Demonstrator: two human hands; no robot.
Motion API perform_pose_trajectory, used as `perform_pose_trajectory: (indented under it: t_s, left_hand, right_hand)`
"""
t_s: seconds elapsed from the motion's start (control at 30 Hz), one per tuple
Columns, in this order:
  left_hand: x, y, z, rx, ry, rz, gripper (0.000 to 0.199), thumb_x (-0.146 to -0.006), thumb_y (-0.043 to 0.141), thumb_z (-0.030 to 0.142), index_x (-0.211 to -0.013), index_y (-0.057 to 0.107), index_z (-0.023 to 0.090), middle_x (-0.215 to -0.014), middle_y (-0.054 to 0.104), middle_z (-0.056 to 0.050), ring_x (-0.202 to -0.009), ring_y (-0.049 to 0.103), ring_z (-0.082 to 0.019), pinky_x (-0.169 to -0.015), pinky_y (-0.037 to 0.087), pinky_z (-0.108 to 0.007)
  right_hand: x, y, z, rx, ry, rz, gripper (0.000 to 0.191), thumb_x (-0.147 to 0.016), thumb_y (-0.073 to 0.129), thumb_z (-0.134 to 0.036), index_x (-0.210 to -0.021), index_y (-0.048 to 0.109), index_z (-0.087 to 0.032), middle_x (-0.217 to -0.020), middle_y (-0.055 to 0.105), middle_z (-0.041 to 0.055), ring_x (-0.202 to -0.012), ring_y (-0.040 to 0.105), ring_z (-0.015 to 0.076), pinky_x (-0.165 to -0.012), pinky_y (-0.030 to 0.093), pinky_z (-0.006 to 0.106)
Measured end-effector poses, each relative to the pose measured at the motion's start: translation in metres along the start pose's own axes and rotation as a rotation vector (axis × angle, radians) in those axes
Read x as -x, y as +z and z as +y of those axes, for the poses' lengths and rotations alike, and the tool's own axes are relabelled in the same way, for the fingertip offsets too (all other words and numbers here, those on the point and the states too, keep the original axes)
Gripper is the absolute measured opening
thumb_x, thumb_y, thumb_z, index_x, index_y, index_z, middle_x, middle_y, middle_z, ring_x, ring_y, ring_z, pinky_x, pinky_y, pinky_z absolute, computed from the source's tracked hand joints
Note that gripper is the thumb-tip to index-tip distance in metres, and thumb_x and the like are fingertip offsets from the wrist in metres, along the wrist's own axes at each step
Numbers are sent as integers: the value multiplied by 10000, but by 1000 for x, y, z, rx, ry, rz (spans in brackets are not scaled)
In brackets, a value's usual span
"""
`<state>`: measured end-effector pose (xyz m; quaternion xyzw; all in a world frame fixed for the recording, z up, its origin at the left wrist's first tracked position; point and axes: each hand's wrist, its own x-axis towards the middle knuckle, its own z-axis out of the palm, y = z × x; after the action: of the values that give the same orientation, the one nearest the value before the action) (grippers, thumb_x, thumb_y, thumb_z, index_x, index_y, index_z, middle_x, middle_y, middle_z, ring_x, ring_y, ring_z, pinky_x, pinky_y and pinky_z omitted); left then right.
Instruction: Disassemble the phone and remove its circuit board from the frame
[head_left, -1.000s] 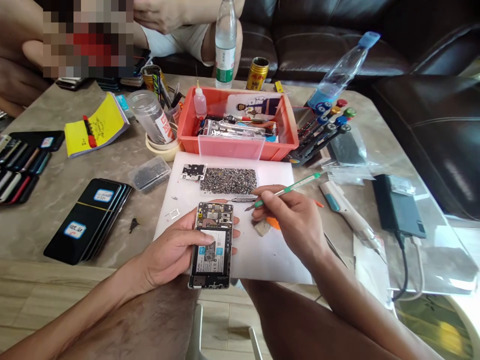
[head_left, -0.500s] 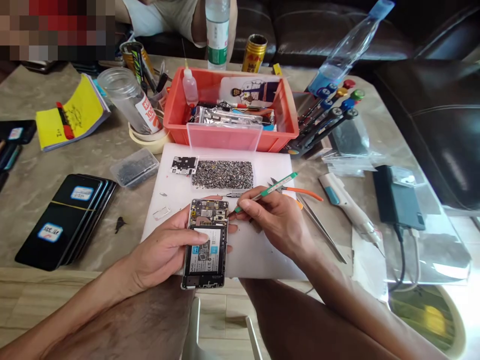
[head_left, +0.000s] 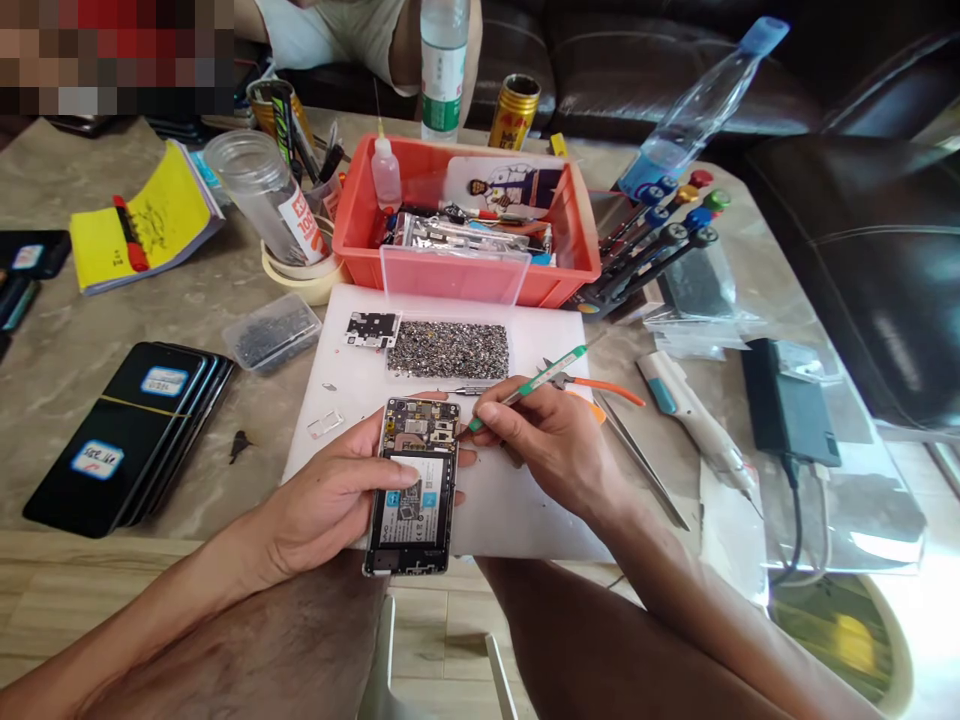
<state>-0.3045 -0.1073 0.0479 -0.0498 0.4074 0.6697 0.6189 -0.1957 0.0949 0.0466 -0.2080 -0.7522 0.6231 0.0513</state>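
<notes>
My left hand [head_left: 322, 485] is wrapped round an opened smartphone [head_left: 411, 515], thumb across its battery and fingertips showing past the right edge. The back cover is off, so the circuit board [head_left: 420, 425] shows at the top end. Pinched in my right hand [head_left: 559, 445] is a slim green-handled pry tool [head_left: 553, 370]. Its tip points at the board's right edge; whether it touches I cannot tell. Under both hands lies a white mat [head_left: 517, 510]. A dense patch of small screws [head_left: 448, 350] and a black-and-silver phone plate [head_left: 371, 329] lie on it, beyond the phone.
Orange-handled pliers [head_left: 604, 388] and tweezers [head_left: 649, 470] lie right of my right hand. A red bin [head_left: 465, 272] stands behind the mat. Stacked phones [head_left: 112, 440] sit at left, an electric screwdriver [head_left: 690, 420] at right. Another person's leg [head_left: 330, 40] shows beyond the table.
The view has shifted slightly. My hands, the smartphone and the pry tool keep nearly the same positions, with the tool's tip still by the board's right edge.
</notes>
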Motion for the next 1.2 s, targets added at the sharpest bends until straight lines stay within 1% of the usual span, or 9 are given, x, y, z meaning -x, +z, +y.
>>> perform_pose_trajectory:
  t_s: [0.1,0.2,0.53,0.7,0.8,0.9,0.97,1.07,1.2]
  left_hand:
    - [-1,0,-2,-8,23,8,636,-790,744,23,-1384,647,229,-1345,758,-138,-1316,672,-384,-938,658,-478]
    - [-1,1,-3,-25,46,0,569,-805,727,24,-1338,673,215,-1390,732,-141,-1324,663,-386,-975,643,-533]
    - [-2,2,-4,-35,63,-29,510,-824,702,5,-1294,699,202,-1315,767,-121,-1296,685,-357,-991,640,-516]
    - [-4,0,-4,-19,66,-43,628,-809,722,4,-1385,641,240,-1339,758,-113,-1296,686,-345,-986,640,-501]
    - [-4,0,-3,-15,66,-44,596,-810,722,6,-1357,654,232,-1358,750,-118,-1305,679,-353,-980,638,-505]
    - [-2,0,-3,-20,71,-41,516,-827,709,10,-1300,682,214,-1388,734,-133,-1315,672,-364,-996,623,-513]
    - [-1,0,-2,-17,77,-45,521,-836,699,6,-1312,675,215,-1394,730,-141,-1310,677,-361,-1004,614,-508]
    - [1,0,-1,-11,85,-41,562,-835,698,4,-1350,645,222,-1397,726,-148,-1302,684,-361,-1010,609,-511]
    - [5,4,2,-17,108,3,634,-807,709,-3,-1389,602,224,-1402,722,-153,-1302,683,-375,-1006,617,-534]
  right_hand:
    - [0,-1,1,48,-22,-55,318,-958,701,-477,-847,779,-190,-787,780,25,-705,719,151,-687,553,257]
    - [0,-1,1,-5,-11,-37,322,-947,710,-488,-867,776,-183,-810,782,32,-696,717,153,-651,547,254]
    - [2,-1,-1,-61,-31,-12,344,-930,740,-516,-836,769,-187,-796,781,32,-697,726,160,-668,571,265]
    - [3,6,-5,-113,-23,-55,345,-910,767,-544,-891,767,-199,-730,771,17,-690,739,177,-699,587,292]
    - [4,1,-5,-80,-28,-39,380,-927,729,-573,-860,750,-200,-751,769,25,-662,715,166,-642,558,280]
    - [6,-12,-4,119,-14,44,493,-955,634,-642,-732,684,-205,-663,714,28,-592,646,161,-560,481,282]
    - [9,-22,-4,329,18,30,518,-970,594,-633,-660,627,-220,-572,647,9,-537,582,155,-520,410,283]
    - [15,-27,-7,649,80,-130,465,-954,631,-514,-597,541,-230,-528,575,-16,-510,502,143,-505,306,287]
    - [20,-20,-14,953,179,-296,405,-918,683,-383,-601,491,-219,-576,568,-9,-561,476,150,-550,258,299]
